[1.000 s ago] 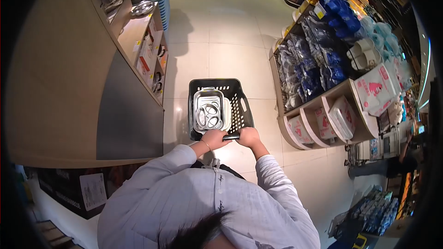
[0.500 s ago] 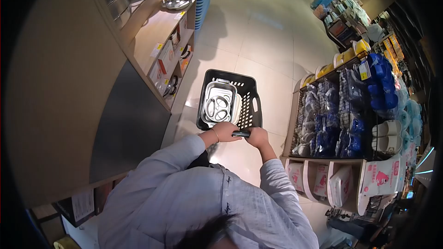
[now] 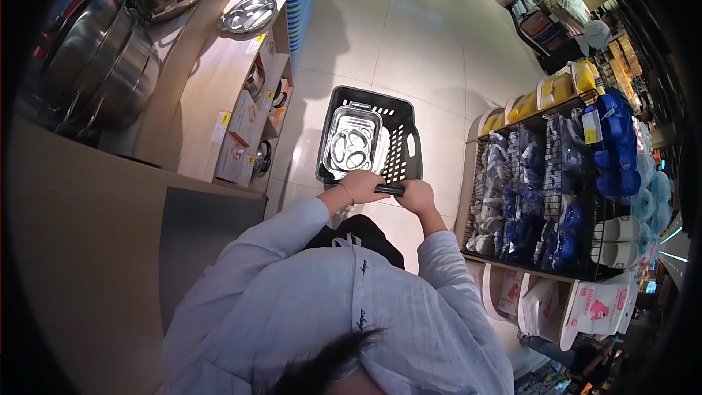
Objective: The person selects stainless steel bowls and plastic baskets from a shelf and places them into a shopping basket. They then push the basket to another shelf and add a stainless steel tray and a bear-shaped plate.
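Observation:
A black plastic shopping basket (image 3: 414,126) stands in front of me at the middle of the head view. My left hand (image 3: 361,188) is closed round one end of its dark handle (image 3: 389,190), and my right hand (image 3: 416,197) grips the other end. Inside the basket, on its left side, lies a rectangular stainless steel tray (image 3: 378,123). A shiny steel piece with oval and round compartments (image 3: 349,148) rests in the tray. Something pale (image 3: 383,148) shows beside the tray, mostly hidden beneath it.
To the left, a wooden shelf (image 3: 197,80) bears steel pots (image 3: 102,58), a divided steel plate (image 3: 248,13) and boxed goods. Blue stacked bins (image 3: 303,4) stand beyond it. On the right is a rack (image 3: 526,190) of bagged slippers. Tiled floor (image 3: 365,36) runs between them.
My view has moved forward along the aisle with the basket. More steel pots show at left, and the slipper rack sits slightly lower. Both hands keep their hold on the handle.

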`<act>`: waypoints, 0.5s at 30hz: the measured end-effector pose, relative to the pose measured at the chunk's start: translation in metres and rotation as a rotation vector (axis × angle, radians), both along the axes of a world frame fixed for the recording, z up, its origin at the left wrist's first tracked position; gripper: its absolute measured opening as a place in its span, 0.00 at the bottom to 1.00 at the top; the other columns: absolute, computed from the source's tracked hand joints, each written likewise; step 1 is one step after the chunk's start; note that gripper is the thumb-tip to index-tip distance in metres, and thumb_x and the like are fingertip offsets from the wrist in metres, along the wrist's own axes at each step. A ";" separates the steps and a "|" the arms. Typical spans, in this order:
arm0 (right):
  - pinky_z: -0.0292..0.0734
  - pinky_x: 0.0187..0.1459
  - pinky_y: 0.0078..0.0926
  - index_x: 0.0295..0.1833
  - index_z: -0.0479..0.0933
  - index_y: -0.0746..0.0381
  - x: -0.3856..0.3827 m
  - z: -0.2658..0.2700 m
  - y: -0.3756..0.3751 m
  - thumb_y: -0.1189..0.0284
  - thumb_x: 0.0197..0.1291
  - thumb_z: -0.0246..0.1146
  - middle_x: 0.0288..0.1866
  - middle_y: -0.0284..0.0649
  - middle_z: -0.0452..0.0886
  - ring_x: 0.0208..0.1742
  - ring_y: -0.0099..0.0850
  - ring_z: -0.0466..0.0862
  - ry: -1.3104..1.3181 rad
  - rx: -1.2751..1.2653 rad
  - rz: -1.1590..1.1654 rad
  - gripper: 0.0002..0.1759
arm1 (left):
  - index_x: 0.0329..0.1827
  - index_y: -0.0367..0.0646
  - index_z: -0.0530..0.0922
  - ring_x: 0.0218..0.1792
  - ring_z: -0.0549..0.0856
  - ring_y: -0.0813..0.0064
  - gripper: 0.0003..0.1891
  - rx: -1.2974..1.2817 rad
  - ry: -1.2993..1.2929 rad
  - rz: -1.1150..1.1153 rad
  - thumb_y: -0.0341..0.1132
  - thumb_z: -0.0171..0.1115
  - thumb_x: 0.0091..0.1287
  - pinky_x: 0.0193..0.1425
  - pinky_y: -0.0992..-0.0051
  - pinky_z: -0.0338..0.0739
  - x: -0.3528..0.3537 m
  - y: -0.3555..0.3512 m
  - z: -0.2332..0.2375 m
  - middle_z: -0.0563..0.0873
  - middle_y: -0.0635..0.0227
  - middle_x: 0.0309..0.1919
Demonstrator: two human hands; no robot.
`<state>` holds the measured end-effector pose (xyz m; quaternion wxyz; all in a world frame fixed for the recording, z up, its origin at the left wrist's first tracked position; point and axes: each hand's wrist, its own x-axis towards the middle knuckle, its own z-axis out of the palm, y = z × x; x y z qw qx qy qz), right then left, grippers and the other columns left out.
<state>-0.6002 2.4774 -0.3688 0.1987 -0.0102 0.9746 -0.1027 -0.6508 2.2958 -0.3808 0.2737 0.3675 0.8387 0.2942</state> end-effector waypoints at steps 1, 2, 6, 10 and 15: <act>0.75 0.31 0.36 0.25 0.79 0.56 -0.010 -0.003 0.004 0.62 0.40 0.60 0.23 0.42 0.78 0.28 0.41 0.79 0.021 -0.007 0.006 0.10 | 0.30 0.48 0.79 0.29 0.81 0.60 0.19 -0.011 -0.001 -0.009 0.55 0.57 0.53 0.35 0.64 0.74 -0.011 0.004 -0.001 0.81 0.61 0.24; 0.75 0.31 0.36 0.25 0.79 0.56 -0.020 -0.007 0.008 0.62 0.40 0.60 0.23 0.42 0.78 0.28 0.41 0.79 0.013 -0.011 0.007 0.10 | 0.30 0.48 0.79 0.29 0.81 0.59 0.19 -0.023 -0.001 -0.017 0.55 0.57 0.53 0.35 0.64 0.74 -0.022 0.007 -0.003 0.81 0.61 0.24; 0.74 0.31 0.36 0.24 0.79 0.56 -0.064 -0.011 0.017 0.60 0.40 0.61 0.23 0.41 0.78 0.27 0.40 0.79 0.023 -0.020 0.013 0.11 | 0.28 0.48 0.79 0.27 0.81 0.59 0.19 0.055 0.006 0.014 0.55 0.58 0.52 0.32 0.64 0.74 -0.064 0.015 -0.017 0.81 0.62 0.21; 0.75 0.31 0.35 0.24 0.79 0.57 -0.125 -0.021 0.034 0.60 0.40 0.61 0.23 0.41 0.79 0.27 0.39 0.79 0.048 -0.034 0.046 0.11 | 0.31 0.49 0.80 0.28 0.81 0.59 0.19 0.015 -0.033 0.037 0.55 0.57 0.53 0.34 0.64 0.74 -0.122 0.030 -0.014 0.81 0.62 0.23; 0.75 0.31 0.35 0.25 0.79 0.57 -0.193 -0.032 0.054 0.61 0.39 0.62 0.23 0.41 0.79 0.27 0.39 0.79 0.025 -0.059 0.081 0.11 | 0.32 0.49 0.79 0.28 0.81 0.61 0.18 0.006 -0.062 0.101 0.55 0.58 0.52 0.33 0.64 0.74 -0.182 0.049 -0.029 0.81 0.63 0.24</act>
